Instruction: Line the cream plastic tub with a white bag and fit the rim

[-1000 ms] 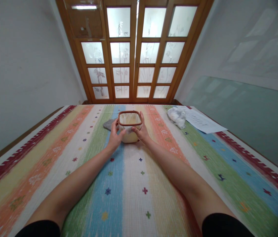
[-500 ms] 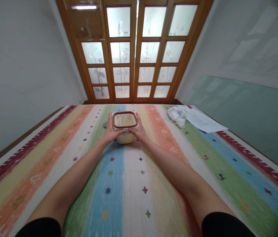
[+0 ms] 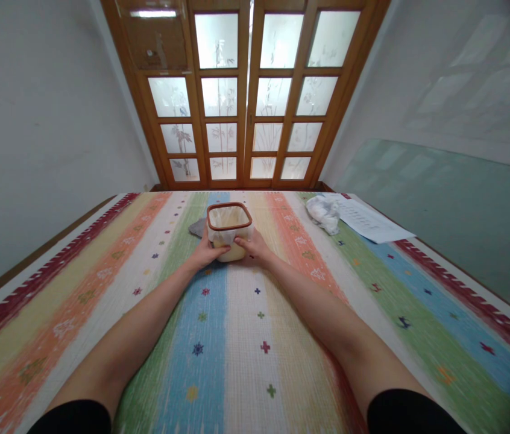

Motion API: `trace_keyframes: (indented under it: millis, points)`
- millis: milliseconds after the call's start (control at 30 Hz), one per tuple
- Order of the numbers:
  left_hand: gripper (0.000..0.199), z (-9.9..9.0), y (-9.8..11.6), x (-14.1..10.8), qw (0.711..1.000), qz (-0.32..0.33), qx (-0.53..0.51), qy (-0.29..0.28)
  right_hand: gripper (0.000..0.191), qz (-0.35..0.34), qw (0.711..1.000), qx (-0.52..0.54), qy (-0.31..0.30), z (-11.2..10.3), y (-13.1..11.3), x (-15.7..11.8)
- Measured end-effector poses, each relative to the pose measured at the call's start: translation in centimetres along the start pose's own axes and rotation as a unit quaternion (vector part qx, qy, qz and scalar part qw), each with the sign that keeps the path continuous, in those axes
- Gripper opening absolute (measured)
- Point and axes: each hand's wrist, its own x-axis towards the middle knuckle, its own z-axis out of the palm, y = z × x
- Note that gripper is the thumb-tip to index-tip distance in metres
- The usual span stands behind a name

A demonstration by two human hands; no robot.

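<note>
A small cream bin with a brown rim stands on the striped tablecloth, straight ahead of me. A thin whitish liner bag covers its inside and hangs over the outside below the rim. My left hand grips the bin's left side, thumb across the front. On the right side my right hand holds it the same way, its thumb also on the front. The fingers behind the bin are mostly hidden. Just behind my left hand lies a grey cloth-like piece, partly covered.
A crumpled white plastic bag lies to the right, beside a printed sheet of paper. The striped tablecloth spreads over the whole table. Beyond its far edge are wooden glass-paned doors, with walls on both sides.
Both hands have slid down from the rim to the lower sides of the bin. More of the liner and of the grey piece now shows.
</note>
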Motion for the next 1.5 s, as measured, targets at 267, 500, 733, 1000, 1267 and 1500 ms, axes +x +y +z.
trace_keyframes:
  millis: [267, 500, 733, 1000, 1267, 1500]
  points:
    - [0.092, 0.2, -0.5, -0.3, 0.989, 0.042, 0.144, -0.001, 0.084, -0.001, 0.999, -0.046, -0.022, -3.4, -0.3, 0.1]
    - [0.058, 0.6, -0.9, -0.5, 0.977, 0.013, 0.211, -0.016, 0.080, -0.269, 0.920, -0.280, 0.047, -6.9, -5.2, 0.7]
    - [0.069, 0.8, 0.0, -1.0, 0.962, 0.076, 0.234, -0.122, 0.032, -0.200, 0.892, -0.405, 0.005, -4.2, -7.5, 1.7]
    - [0.031, -1.6, -0.9, 0.3, 0.923, 0.072, 0.377, 0.015, 0.028, -0.069, 0.854, -0.514, -0.036, -10.5, -4.8, 4.8]
    - [0.047, -1.9, -2.9, 0.1, 0.900, 0.008, 0.435, -0.006, 0.029, 0.009, 0.842, -0.540, 0.004, -20.4, -0.7, 7.9]
    - [0.047, -1.6, -1.7, 0.2, 0.928, 0.070, 0.342, -0.133, 0.026, -0.012, 0.852, -0.519, 0.063, -24.3, 0.7, 7.5]
